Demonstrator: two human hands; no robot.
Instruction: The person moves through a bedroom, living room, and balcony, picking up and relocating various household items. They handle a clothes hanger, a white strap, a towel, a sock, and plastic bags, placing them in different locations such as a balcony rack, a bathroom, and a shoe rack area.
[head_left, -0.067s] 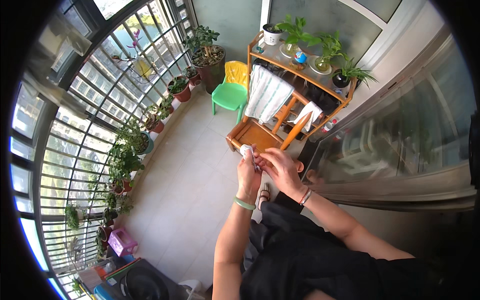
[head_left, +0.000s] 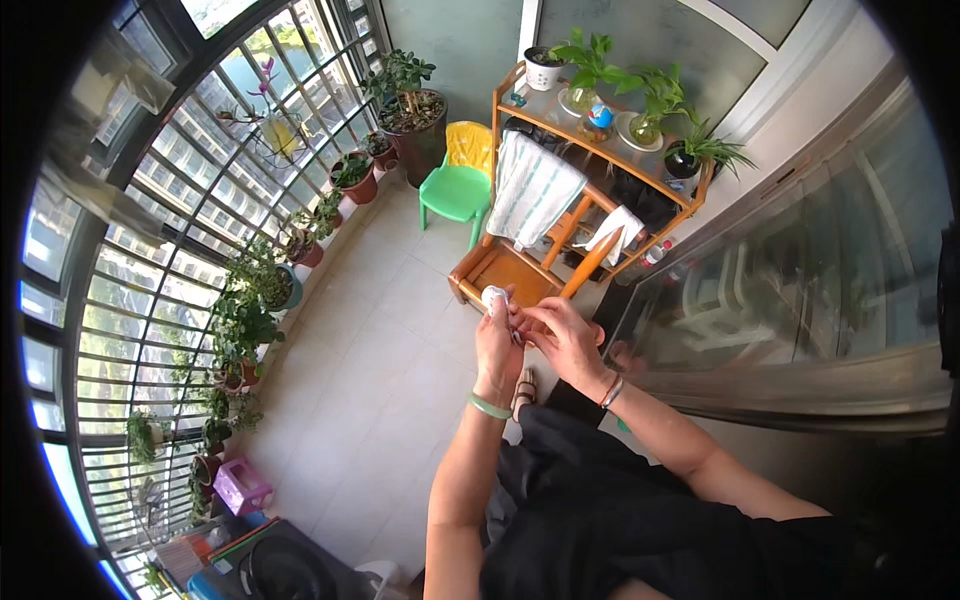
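Head view: tiled floor (head_left: 370,370) stretches out beneath the person, and the wooden chair (head_left: 508,272) stands ahead, the near edge of its seat appearing just beyond the hands. For this two-handed fingerwork, a steady left hand (head_left: 498,340) would likely serve best, with the right hand (head_left: 566,334) making only small, light movements from the fingertips; a loose grip could let the held piece slip. Both forearms reach forward and converge, wrists apart, fingers meeting. The left hand is curled closed around a small white thing (head_left: 492,297), thumb upward, its white end showing past the thumb toward the seat's near edge. The right hand is bent, thumb and fingers drawn nearly together beside the left fingers; whether it pinches anything, I cannot tell.
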